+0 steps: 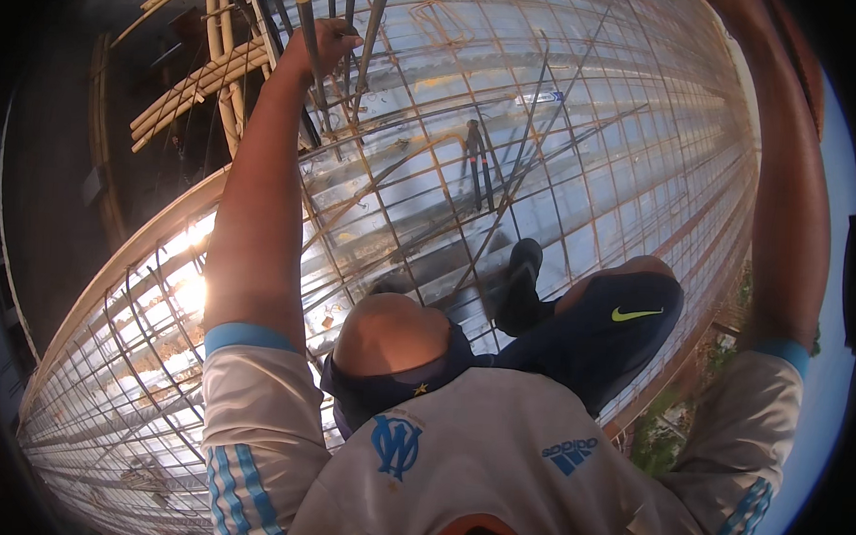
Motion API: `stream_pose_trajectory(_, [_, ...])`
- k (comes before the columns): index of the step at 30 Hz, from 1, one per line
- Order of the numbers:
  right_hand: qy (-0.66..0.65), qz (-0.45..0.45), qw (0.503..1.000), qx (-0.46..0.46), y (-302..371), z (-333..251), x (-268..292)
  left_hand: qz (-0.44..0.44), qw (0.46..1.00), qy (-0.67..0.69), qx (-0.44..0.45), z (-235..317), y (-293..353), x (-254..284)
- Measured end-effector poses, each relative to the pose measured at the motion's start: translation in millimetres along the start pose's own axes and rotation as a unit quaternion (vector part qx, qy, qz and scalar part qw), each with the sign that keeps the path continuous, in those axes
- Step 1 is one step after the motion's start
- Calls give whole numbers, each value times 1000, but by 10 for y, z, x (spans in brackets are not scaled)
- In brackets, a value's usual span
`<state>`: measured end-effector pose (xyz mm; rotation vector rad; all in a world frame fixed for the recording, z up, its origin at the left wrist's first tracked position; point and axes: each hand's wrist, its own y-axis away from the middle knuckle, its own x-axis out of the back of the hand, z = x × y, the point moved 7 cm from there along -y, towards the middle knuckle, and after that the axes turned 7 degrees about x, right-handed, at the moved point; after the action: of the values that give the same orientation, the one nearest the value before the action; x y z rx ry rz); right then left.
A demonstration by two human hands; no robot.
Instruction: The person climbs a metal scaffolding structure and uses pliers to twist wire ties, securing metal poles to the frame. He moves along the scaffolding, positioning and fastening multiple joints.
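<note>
My left hand (328, 45) is stretched out at the upper left, among several upright steel reinforcing bars (367, 53). Its fingers are curled closed; the bars partly cover them, so what they grip, if anything, is hidden. My right forearm (788, 157) reaches up along the right side, and its hand lies beyond the top edge of the picture. A pair of long-handled pincers (476, 167) with dark handles and small red marks lies on the rusty steel mesh (563, 192), ahead of my knees and apart from both hands.
Ribbed shiny metal sheeting (407, 187) lies beneath the mesh. Loose bars (537, 111) cross it, near a small blue-and-white packet (539, 98). Bamboo scaffolding (198, 90) stands beyond the left edge, above a dark drop. Greenery (662, 445) shows below the right edge.
</note>
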<state>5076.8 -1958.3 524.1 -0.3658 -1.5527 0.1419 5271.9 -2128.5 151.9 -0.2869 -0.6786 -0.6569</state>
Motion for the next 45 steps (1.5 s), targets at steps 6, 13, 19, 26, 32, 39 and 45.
stream_pose_trajectory(6, [51,-62,996,37,78,257,-636,-38,998,3,54,25,42,-8])
stream_pose_trajectory(13, [-58,-196,975,91,489,285,-2020,-62,995,39,73,17,21,-152])
stream_pose_trajectory(19, [-216,-256,942,16,658,45,-2926,-68,994,-2,80,-303,-33,-104])
stream_pose_trajectory(26, [-241,-312,918,36,623,-58,-2666,-86,992,-32,81,-349,-39,-201])
stream_pose_trajectory(32, [-70,-237,968,47,125,465,-1863,-81,992,-71,58,-278,1,-209])
stream_pose_trajectory(39, [60,20,996,57,-283,213,-451,-95,992,-24,75,43,36,-171])
stream_pose_trajectory(45, [34,88,978,186,-695,96,-750,-88,989,-13,118,-154,19,-165])
